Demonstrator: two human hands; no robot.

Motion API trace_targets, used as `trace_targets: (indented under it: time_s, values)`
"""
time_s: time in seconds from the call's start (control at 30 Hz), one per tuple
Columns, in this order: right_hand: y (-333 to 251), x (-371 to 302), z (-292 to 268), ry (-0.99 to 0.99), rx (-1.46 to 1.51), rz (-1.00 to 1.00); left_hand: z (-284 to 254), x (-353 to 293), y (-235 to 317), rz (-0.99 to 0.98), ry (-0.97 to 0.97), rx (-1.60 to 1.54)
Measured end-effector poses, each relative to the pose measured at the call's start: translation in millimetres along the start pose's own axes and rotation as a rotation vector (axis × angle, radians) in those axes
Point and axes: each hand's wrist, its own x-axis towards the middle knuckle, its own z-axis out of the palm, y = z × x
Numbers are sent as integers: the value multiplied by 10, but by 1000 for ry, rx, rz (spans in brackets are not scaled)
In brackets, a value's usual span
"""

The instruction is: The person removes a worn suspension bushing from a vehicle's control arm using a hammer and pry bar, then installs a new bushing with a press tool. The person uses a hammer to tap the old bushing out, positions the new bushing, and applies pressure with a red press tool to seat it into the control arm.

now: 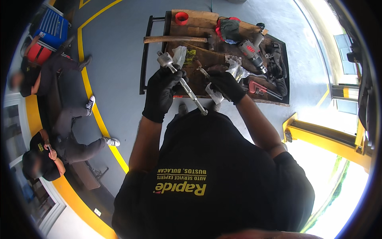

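Both my hands wear black gloves and are raised at the near edge of the cart. My left hand (161,89) is closed around an inner tie rod (188,90), a silver rod with a thick cylindrical joint at its upper end. Its thin threaded end slants down to the right, in front of my shirt. In my right hand (226,85), closed fingers grip a slim metal rod (203,72) with a reddish-brown tip pointing up and left; the rest is hidden by the glove. The two rods are apart.
The wood-topped cart (187,19) carries a hammer (175,39), a red ring (182,18), an impact wrench (253,53), a red pipe wrench (262,88), plastic bags (238,72) and a coil spring (281,85). Two people sit at left; a yellow lift arm (326,137) stands right.
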Motion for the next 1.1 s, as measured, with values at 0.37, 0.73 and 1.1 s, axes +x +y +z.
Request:
trace_targets:
  time_s: [0.37, 0.73, 1.1]
  values:
    - [170, 236, 26, 182, -444, -456, 39, 24, 20, 17, -33, -42]
    - [-920, -529, 106, -316, 461, 27, 240, 143, 72, 156, -8, -46]
    - [-1018, -757, 89, 19, 341, 120, 601, 202, -61, 28, -238, -50]
